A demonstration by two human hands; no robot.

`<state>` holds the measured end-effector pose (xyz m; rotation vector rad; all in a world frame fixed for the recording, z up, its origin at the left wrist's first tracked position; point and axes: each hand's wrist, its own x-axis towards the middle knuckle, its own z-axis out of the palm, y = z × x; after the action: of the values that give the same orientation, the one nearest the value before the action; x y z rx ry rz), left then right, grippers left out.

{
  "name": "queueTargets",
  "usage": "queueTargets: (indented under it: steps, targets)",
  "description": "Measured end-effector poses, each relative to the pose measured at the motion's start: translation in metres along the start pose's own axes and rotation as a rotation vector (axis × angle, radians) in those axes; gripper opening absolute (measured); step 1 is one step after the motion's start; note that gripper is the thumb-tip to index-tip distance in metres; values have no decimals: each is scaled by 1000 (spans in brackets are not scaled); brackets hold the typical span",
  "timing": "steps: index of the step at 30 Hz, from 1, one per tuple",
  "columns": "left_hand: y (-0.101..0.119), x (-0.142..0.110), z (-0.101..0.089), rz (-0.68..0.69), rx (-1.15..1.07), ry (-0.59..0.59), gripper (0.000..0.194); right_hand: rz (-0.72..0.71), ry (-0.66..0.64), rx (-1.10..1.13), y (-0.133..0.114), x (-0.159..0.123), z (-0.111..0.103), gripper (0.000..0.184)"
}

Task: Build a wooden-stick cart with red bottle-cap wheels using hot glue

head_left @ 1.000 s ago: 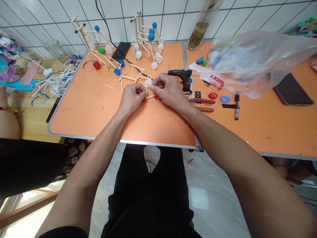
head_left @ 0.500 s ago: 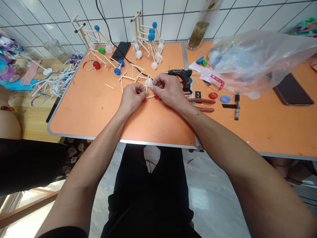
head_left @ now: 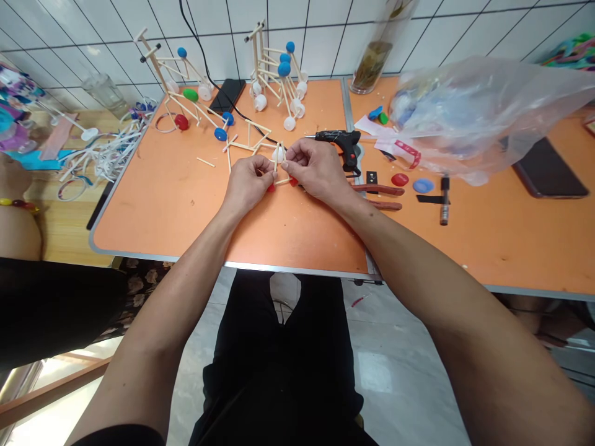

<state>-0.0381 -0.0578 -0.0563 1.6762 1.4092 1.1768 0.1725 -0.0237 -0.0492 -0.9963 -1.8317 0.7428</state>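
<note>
Stick frame, a small model of thin pale wooden sticks, is held between the two hands near the middle of the orange table. Whether it touches the tabletop is hard to tell. A white round piece sits at its top, and red caps show at its lower edge, partly hidden by the fingers.

The left hand pinches the frame's left side, with its fingers closed narrowly around the sticks. The right hand comes in from the right, its fingertips pressed close to the upright stick and the white piece. The exact contact points are hidden.

The frame looks very light but probably fragile, since its thin sticks could snap or their joints could give under a twist. The safest hold would likely be at a joint or low on the frame, with both hands sharing the load.

Just right of the hands lie a black glue gun and red-handled pliers. A loose stick lies to the left. Two finished-looking stick models with blue and white parts stand at the far edge, the nearer one of interest being the right model, beside the left model. A clear plastic bag covers part of the table's right side.
</note>
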Motion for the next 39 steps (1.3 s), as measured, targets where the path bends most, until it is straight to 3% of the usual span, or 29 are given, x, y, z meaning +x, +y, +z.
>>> queueTargets:
  steps: [20,39]
  targets:
    - [2,-1,-1,-9,12,-10,26,-53,-3,3,6,0,1,20]
    - [-7,1,-1,18,22,-9,21,-24,-11,7,3,1,1,27]
